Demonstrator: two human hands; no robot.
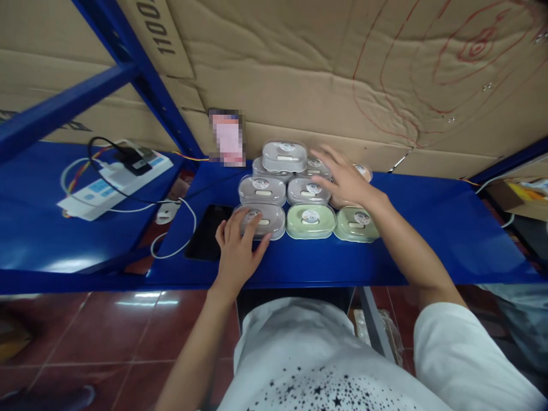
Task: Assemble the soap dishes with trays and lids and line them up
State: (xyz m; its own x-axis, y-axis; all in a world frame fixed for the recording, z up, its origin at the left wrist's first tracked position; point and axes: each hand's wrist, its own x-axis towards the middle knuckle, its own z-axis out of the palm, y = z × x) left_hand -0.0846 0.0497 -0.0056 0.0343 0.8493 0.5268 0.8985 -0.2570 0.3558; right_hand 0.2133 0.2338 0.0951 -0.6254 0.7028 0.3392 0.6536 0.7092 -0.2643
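Oval lidded food boxes with clear lids and round stickers stand in rows on the blue shelf. My left hand (240,245) rests with spread fingers on the lid of the front-left grey box (276,222). Beside that box sit a light green box (311,221) and a darker green box (356,224). Over the right side of the group, my right hand (345,177) hovers open, fingers apart, near a grey box (309,190). One grey box (284,157) is stacked on top at the back. Behind my right hand, a peach-coloured box (363,172) is partly hidden.
A black phone-like slab (208,231) lies left of the boxes. Further left are a white power strip (115,180) and loose cables. A device with a blurred screen (228,138) leans on the cardboard wall (291,74). Blue shelf posts (162,108) stand at the left.
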